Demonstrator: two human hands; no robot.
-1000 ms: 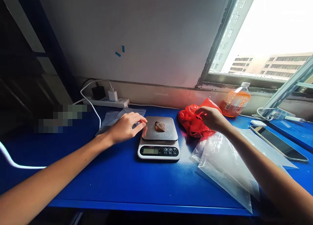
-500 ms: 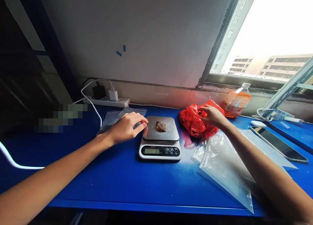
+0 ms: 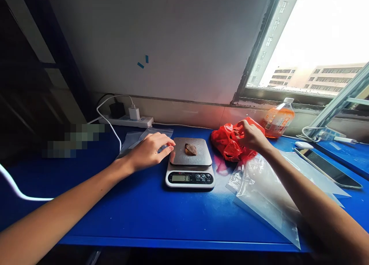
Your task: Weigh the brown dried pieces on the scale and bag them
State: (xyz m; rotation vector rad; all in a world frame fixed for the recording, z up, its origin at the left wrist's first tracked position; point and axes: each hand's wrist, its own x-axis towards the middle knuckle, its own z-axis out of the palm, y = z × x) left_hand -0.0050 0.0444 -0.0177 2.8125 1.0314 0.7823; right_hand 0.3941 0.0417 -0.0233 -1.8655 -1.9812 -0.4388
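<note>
A white digital kitchen scale (image 3: 189, 168) sits on the blue table, its display showing what looks like 3.1. On its metal plate lies one dark brown, rough-skinned piece (image 3: 190, 149) with a paler underside; I cannot make out its kind. Just left of the plate hovers my left hand (image 3: 150, 150), open and holding nothing, thumb and fingers loosely curved. My right hand (image 3: 253, 136) is at the mouth of a crumpled red plastic bag (image 3: 230, 144) right of the scale. Its fingertips go down into the bag's folds and are hidden.
Clear plastic bags (image 3: 265, 192) lie under my right forearm, and more (image 3: 129, 139) lie behind my left hand. At the right are a phone (image 3: 327, 167) and a bottle of orange drink (image 3: 279, 119). A power strip (image 3: 141, 121) with cables runs along the wall.
My right hand has tilted, its fingers now reaching into the red bag's mouth; the red bit at its fingertips no longer shows. The scale's last digit has changed. My left hand stays put.
</note>
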